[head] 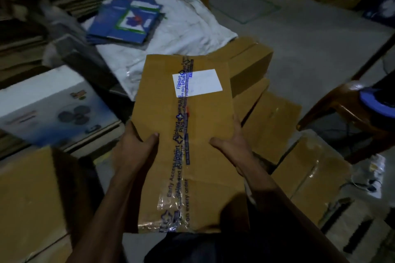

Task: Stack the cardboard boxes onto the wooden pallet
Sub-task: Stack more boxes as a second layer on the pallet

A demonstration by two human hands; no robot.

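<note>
Left hand (136, 147) and right hand (230, 145) clasp long taped cardboard box (186, 126) by opposite sides, thumbs on top, fingers hidden underneath. White label (197, 83) beyond grip. More brown boxes (271, 121) just right of right hand.

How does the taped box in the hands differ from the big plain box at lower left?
The taped box is held off the floor by the left hand and right hand; the plain box rests untouched. The taped box carries printed tape and a white label; the plain box's visible faces are bare. Both are brown cardboard.
</note>
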